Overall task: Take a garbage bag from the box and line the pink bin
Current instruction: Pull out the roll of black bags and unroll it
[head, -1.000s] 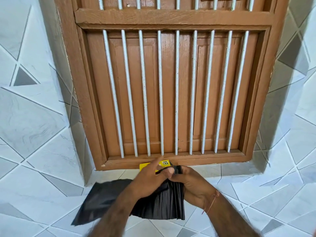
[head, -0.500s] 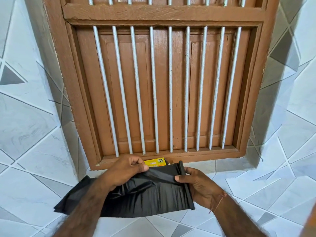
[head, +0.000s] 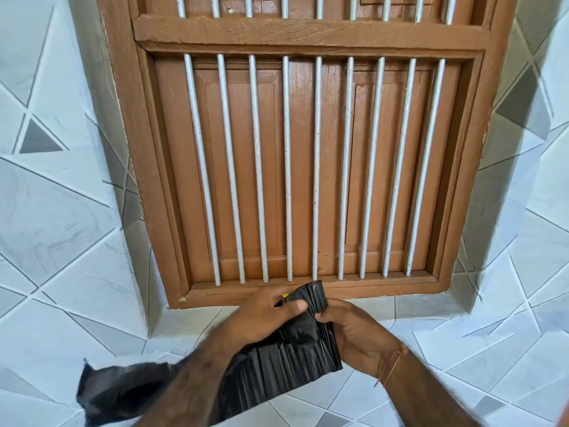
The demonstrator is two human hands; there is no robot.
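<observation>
Both hands hold a black garbage bag (head: 286, 365) in front of me, just below a window sill. My left hand (head: 261, 318) pinches the bag's top edge with thumb and fingers. My right hand (head: 354, 331) grips the pleated right side of the bag. The bag's loose end (head: 123, 392) trails down and to the left under my left forearm. A sliver of the yellow box (head: 285, 294) shows behind my left fingers on the sill. The pink bin is out of sight.
A brown wooden window (head: 308, 164) with white vertical bars fills the wall ahead. Its sill (head: 385, 288) runs just above my hands. White tiles with grey triangles (head: 61, 211) cover the walls on both sides and below.
My hands came back together at the bag's top edge after spreading it apart half a second ago. The bag's left end hangs lower. The view tilted down slightly and the yellow box is mostly covered.
</observation>
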